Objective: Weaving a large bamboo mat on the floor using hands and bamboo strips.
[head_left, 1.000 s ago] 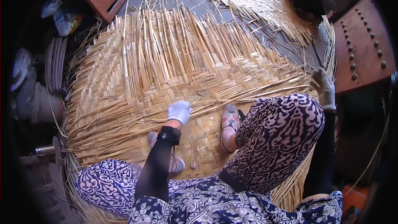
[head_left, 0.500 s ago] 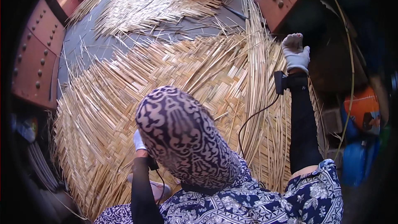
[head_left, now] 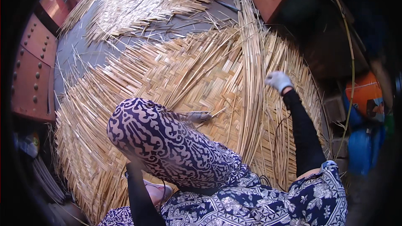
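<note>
Couldn't tell grip of curled right hand (head_left: pixel 278 80) near loose reed strips (head_left: pixel 252 67), nor of left hand behind knee (head_left: pixel 130 119). Planted shoe (head_left: pixel 199 117) on woven mat (head_left: pixel 217 87), seemingly pinning it.

Right arm (head_left: pixel 305 132) forward, right grip (head_left: pixel 278 80) partly curled

Glare pales the far mat (head_left: pixel 130 6); fisheye corners are black.

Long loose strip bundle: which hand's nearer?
Right. The right hand is just right of the bundle; the left hand is hidden behind the raised knee, its black sleeve well left.
</note>
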Demonstrator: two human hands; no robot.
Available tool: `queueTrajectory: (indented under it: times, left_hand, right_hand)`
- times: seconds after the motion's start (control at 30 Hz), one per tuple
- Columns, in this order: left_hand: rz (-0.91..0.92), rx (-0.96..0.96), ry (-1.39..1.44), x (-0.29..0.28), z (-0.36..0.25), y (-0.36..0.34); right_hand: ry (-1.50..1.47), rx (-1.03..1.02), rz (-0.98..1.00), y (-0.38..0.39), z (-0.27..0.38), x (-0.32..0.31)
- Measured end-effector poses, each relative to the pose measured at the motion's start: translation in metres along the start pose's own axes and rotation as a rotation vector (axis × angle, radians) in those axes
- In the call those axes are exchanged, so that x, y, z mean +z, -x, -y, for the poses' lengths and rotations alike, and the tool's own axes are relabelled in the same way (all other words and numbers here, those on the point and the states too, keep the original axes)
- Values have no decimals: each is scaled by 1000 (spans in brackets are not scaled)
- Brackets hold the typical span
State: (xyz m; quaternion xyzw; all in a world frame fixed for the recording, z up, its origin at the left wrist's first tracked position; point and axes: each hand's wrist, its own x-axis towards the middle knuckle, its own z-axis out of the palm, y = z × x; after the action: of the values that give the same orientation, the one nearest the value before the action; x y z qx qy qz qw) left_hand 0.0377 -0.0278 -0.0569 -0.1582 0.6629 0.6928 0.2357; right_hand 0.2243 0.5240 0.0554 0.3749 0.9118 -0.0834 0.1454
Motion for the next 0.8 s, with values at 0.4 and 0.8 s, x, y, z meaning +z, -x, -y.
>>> queueTrajectory:
  times: [0.4,0.8]
  left_hand:
    - [-33,-41,82,-14,10,11]
    - [-6,-69,108,-11,11,9]
  right_hand:
    - [-1062,388,73,64,22,139]
    - [-751,312,-193,52,-4,172]
